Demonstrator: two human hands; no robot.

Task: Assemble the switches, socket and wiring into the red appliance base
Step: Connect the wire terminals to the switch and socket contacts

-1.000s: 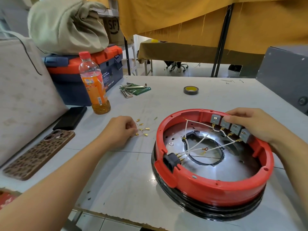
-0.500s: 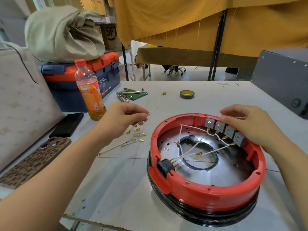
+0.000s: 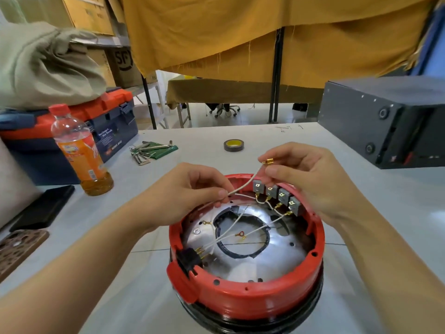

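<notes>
Both hands had risen from the bench to meet over the red base (image 3: 245,297). At its 6 o'clock sat the black socket (image 3: 190,257); toward 12, the left hand (image 3: 190,196) pinched a white wire (image 3: 243,186) while the right hand (image 3: 305,174) pinched its brass terminal (image 3: 269,162) above four grey switches (image 3: 277,196).

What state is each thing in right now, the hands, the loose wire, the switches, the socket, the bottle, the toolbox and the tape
left hand: pinching the loose white wire
right hand: pinching the wire near its brass terminal
loose white wire: held over the red base, unconnected
switches: four seated in the red base, wired underneath
socket: seated in the rim, wires attached
bottle: upright, capped, mostly empty
toolbox: closed
tape roll: lying flat
</notes>
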